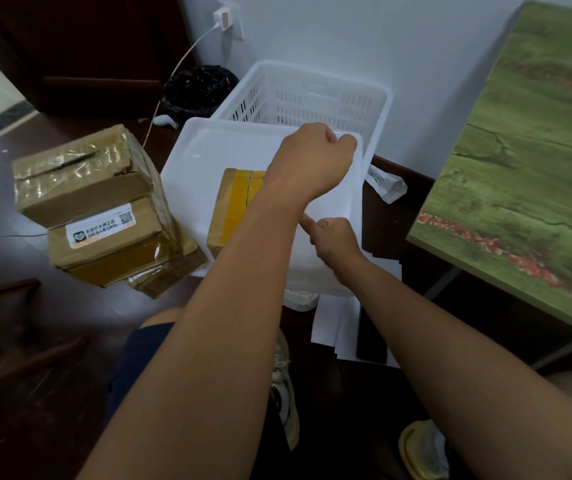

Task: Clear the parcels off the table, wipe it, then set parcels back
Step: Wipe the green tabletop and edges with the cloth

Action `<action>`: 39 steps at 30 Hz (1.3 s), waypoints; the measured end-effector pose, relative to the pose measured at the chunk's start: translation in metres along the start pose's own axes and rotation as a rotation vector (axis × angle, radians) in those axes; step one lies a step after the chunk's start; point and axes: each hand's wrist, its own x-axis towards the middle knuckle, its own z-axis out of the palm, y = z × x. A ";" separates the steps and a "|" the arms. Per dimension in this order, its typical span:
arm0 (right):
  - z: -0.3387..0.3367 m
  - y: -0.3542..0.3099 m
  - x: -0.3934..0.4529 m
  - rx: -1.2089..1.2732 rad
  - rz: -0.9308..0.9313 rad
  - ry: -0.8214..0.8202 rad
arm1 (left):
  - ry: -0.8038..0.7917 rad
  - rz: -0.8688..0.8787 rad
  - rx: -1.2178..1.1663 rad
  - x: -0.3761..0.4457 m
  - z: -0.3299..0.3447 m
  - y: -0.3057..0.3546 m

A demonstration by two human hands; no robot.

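Seen from above, near the floor: left hand (315, 147) curled over the far rim of a white plastic tub (194, 174), right hand (334, 237) gripping its near right wall, forefinger extended — apparently to lift or steady it. Inside the tub, one cardboard parcel with yellow tape (232, 206), likely held there while cleaning. Stacked on the floor just left of the tub, more taped parcels (97, 209). Behind, a white slotted basket (312, 95). At right, the green-patterned surface (526, 168), bare where visible — probably ready for wiping.
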 end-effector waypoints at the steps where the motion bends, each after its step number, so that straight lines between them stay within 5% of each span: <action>1: -0.001 -0.003 0.000 -0.002 -0.010 -0.001 | -0.002 0.005 0.000 0.000 0.000 0.000; 11: -0.016 -0.023 0.000 0.196 0.134 -0.185 | 0.011 -0.089 0.040 0.003 -0.006 -0.006; 23: -0.007 -0.024 -0.001 0.185 0.109 -0.043 | 0.019 -0.128 -0.003 0.004 -0.013 -0.013; 39: -0.012 -0.049 -0.006 0.501 0.061 0.029 | 0.010 -0.118 -0.012 0.006 -0.016 -0.017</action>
